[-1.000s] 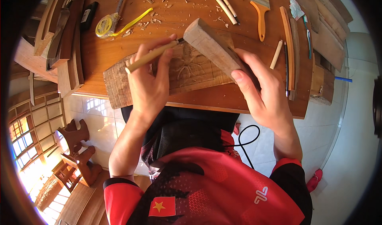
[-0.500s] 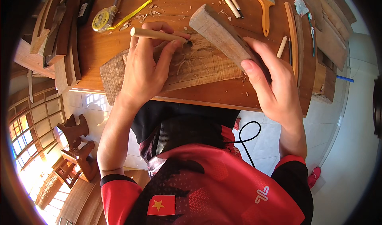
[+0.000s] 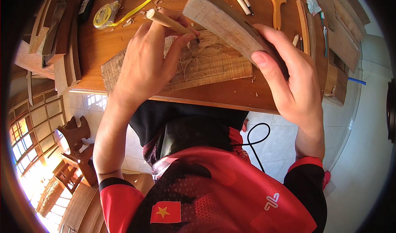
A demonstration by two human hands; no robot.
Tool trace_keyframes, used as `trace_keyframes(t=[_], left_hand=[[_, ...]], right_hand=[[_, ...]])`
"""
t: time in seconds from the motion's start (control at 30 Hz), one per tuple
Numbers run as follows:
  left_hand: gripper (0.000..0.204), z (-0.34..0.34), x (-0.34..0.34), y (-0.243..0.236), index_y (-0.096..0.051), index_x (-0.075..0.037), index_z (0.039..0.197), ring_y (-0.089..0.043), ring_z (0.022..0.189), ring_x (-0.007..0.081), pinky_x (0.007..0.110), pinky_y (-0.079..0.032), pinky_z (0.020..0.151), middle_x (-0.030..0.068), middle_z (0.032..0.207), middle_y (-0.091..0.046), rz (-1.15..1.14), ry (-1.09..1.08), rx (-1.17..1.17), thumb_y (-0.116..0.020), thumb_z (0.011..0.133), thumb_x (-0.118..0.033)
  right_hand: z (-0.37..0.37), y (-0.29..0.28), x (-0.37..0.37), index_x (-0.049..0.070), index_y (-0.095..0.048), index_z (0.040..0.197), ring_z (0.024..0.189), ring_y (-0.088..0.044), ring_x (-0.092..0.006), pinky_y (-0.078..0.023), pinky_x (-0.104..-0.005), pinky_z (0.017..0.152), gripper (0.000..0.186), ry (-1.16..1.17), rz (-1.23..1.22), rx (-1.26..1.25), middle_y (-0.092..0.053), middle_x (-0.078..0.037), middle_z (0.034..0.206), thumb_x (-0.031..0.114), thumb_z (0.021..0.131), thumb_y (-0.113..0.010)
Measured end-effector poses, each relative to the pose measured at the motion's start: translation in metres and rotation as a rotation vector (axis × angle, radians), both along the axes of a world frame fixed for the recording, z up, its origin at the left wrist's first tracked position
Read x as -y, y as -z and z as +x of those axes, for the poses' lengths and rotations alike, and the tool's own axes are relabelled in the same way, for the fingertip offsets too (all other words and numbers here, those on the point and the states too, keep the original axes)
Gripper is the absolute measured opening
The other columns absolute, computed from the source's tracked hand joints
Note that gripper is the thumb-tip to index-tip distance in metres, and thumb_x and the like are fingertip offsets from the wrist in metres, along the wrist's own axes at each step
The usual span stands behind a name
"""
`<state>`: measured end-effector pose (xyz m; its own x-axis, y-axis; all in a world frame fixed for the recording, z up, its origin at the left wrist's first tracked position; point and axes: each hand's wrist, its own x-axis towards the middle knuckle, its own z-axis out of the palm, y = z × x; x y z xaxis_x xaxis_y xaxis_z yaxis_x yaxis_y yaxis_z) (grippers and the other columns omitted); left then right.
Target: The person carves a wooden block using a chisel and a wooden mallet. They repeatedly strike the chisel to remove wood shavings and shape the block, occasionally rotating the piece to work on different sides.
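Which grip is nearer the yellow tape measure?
Left. Left grip: right of the tape measure, around the wooden-handled tool; right grip: farther right, holding the wooden block.

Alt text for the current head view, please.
A person's left hand holds a pale-handled tool over a carved wooden board; the right hand holds a wooden block nearby. A brush and tape measure lie beyond.
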<state>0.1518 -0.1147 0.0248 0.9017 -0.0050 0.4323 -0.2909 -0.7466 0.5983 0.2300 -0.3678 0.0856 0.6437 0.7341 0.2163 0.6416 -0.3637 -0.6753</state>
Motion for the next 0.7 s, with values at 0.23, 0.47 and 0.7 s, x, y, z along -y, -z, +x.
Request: trace_keyframes(t=[0.23,0.47,0.7], left_hand=[[0.019,0.007,-0.002,-0.009,-0.058,-0.002,0.111,-0.07,0.086,0.0375,0.046,-0.053,0.071,0.0143,0.091,-0.072,0.121,0.039,-0.014,-0.068,0.096,-0.008],[0.019,0.007,-0.008,-0.011,-0.058,-0.001,0.111,-0.07,0.072,0.0377,0.046,-0.052,0.064,0.0142,0.081,-0.072,0.146,0.076,0.03,-0.068,0.096,-0.01],[0.022,0.003,-0.005,-0.005,-0.058,-0.002,0.109,-0.068,0.072,0.0416,0.049,-0.053,0.063,0.0163,0.079,-0.071,0.247,0.041,0.046,-0.07,0.095,-0.014]], right_hand=[[0.006,-0.042,-0.019,-0.004,-0.064,0.131,0.101,-0.071,-0.0222,-0.053,-0.0313,0.091,0.037,0.02,0.024,0.197,-0.074,-0.015,0.113,0.016,0.1,-0.07],[0.017,-0.05,-0.028,-0.011,-0.062,0.122,0.083,-0.075,-0.0253,-0.058,-0.0354,0.072,0.042,-0.157,0.086,0.24,-0.073,-0.024,0.098,0.019,0.096,-0.075],[0.01,-0.04,-0.033,-0.006,-0.065,0.125,0.083,-0.074,-0.0246,-0.057,-0.0346,0.074,0.038,-0.167,-0.031,0.356,-0.074,-0.02,0.1,0.014,0.095,-0.076]])
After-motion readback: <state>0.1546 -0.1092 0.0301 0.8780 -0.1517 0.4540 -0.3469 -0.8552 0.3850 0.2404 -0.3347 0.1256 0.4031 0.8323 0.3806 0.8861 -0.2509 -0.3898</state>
